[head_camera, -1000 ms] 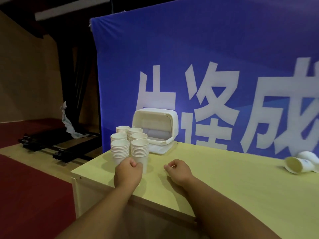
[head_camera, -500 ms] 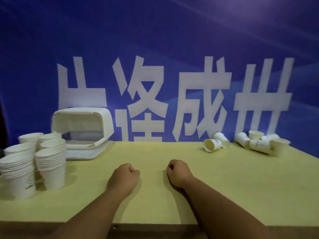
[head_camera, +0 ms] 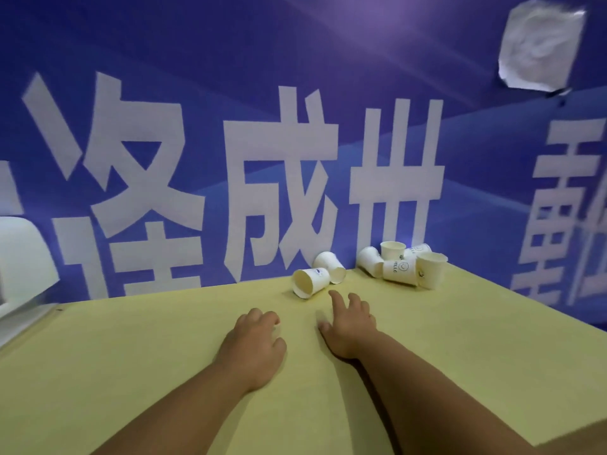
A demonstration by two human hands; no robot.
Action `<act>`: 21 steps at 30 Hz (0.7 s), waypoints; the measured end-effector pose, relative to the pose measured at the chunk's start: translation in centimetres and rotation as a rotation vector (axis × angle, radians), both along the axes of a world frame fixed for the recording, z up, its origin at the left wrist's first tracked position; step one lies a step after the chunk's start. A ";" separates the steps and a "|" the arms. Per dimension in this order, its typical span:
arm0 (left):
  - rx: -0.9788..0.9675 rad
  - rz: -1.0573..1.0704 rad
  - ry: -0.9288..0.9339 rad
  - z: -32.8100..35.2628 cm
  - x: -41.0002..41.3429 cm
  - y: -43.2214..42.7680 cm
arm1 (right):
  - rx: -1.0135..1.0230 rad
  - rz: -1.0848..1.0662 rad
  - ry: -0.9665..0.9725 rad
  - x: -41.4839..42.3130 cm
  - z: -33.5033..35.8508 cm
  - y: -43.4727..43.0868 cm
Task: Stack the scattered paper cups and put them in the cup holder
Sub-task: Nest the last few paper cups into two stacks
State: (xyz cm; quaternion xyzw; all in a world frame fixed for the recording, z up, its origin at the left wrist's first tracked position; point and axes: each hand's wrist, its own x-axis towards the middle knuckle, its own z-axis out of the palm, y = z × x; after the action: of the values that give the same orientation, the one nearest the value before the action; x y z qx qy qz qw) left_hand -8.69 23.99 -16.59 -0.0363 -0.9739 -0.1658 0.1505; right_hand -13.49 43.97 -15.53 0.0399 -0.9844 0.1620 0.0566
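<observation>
Yellow tabletop (head_camera: 131,356), cups (head_camera: 310,282) tipped over far right; right hand (head_camera: 349,323) splayed to grab one, left hand (head_camera: 253,346) loose, empty.

I see the holder (head_camera: 23,264) at the left edge of the table (head_camera: 131,356) only in part; the frame cuts it and it is blurred. At the far edge, one cup (head_camera: 420,248) is mostly hidden behind other cups (head_camera: 399,272).
</observation>
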 end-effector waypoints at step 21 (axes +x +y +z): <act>0.026 -0.124 -0.052 0.0 -12.6 4.2 | -0.026 0.060 0.018 -13.4 0.2 0.7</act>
State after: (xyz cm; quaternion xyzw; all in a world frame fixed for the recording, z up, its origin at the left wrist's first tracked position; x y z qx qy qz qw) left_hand -21.26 28.17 -16.61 -0.0905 -0.9712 -0.1883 0.1150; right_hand -26.85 44.63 -15.32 0.0698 -0.9800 0.1761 0.0609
